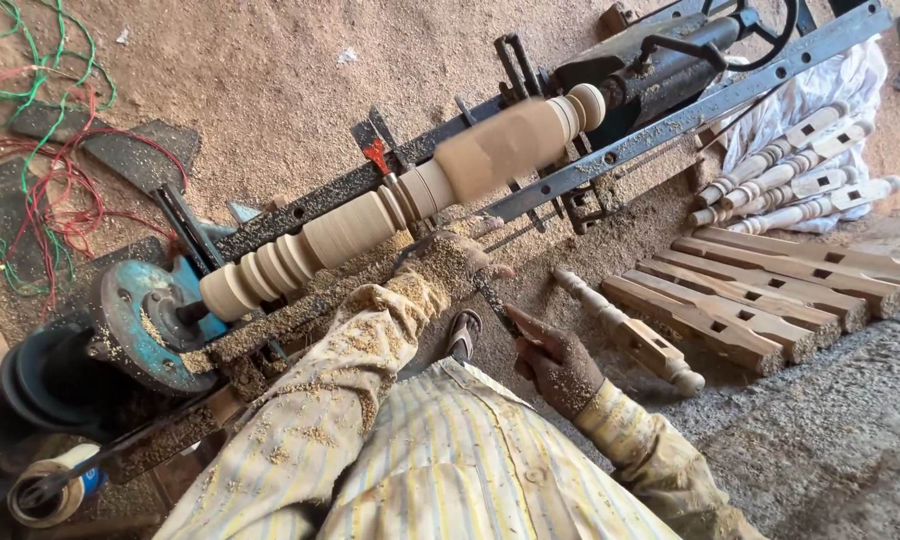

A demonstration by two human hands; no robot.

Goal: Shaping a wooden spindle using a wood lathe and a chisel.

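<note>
A pale wooden spindle (410, 195) spins blurred on a low lathe (620, 150), with rings and grooves cut along it. A long metal chisel (492, 298) runs from my right hand up to the wood. My left hand (455, 260), caked in sawdust, presses the blade near the tool rest just below the spindle. My right hand (555, 360) grips the chisel's rear end, lower and to the right. Both sleeves are striped and dusted with shavings. The chisel tip is hidden behind my left hand.
Rough square blanks (760, 290) lie in a row at right, one turned leg (630, 335) beside them. Finished turned legs (800, 180) rest on a white sack behind. Red and green wires (40, 150) lie at left. A blue motor housing (135, 320) drives the lathe. Sawdust covers the floor.
</note>
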